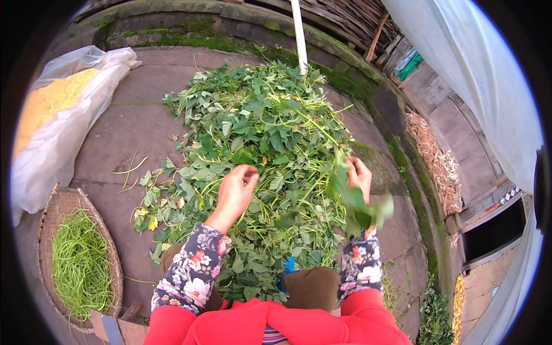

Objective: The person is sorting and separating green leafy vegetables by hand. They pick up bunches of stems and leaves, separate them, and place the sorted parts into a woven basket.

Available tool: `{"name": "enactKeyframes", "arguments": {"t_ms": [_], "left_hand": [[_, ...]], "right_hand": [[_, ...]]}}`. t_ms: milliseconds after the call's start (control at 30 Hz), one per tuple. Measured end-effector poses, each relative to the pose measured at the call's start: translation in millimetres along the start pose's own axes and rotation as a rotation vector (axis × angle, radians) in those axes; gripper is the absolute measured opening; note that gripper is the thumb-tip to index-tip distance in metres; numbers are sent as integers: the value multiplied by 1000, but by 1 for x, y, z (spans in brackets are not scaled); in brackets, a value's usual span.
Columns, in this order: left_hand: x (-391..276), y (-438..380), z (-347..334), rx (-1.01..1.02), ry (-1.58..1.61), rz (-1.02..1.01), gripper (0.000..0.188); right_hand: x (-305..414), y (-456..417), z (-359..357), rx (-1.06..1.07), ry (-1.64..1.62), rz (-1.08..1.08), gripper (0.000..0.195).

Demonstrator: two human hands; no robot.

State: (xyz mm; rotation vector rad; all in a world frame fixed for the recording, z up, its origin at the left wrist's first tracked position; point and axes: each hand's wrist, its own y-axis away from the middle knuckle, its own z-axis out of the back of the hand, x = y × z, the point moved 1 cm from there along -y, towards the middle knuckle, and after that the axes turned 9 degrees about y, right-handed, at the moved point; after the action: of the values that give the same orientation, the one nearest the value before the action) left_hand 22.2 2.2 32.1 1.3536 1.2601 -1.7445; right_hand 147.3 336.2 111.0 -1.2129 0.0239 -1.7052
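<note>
My right hand (360, 177) grips a leafy green vine (317, 126) near the right side of the heap. Its stem reaches up and left from my fingers, and blurred leaves (360, 207) hang below them over my wrist. Over the middle of the heap is my left hand (235, 195), its fingers curled toward the thumb. Whether something small is pinched there is hidden. Beneath both hands spreads a large heap of cut green vines and leaves (241, 125), which look like sweet potato greens. It reaches back to my knees.
At left, a woven bamboo basket (45, 233) holds green stems (82, 263). Beyond it, a plastic sheet (97, 103) carries yellow grain (56, 103). A white pole (299, 36) stands behind the heap. Corn cobs (435, 164) lie beyond the mossy ledge at right, near a hanging sheet (483, 86).
</note>
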Motion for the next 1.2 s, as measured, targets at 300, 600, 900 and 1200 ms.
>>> {"name": "enactKeyframes", "arguments": {"t_ms": [300,600,900,1200], "left_hand": [[29,-7,32,-178,184,-18,19],[21,-3,4,-25,145,-31,12],[29,-10,-7,221,317,310,26],[36,-12,12,204,245,402,20]], "right_hand": [[1,95,-63,-93,-478,-270,13],[-7,98,-85,5,-464,-139,14],[50,112,-128,6,351,542,18],[73,129,-140,217,300,630,26]]}}
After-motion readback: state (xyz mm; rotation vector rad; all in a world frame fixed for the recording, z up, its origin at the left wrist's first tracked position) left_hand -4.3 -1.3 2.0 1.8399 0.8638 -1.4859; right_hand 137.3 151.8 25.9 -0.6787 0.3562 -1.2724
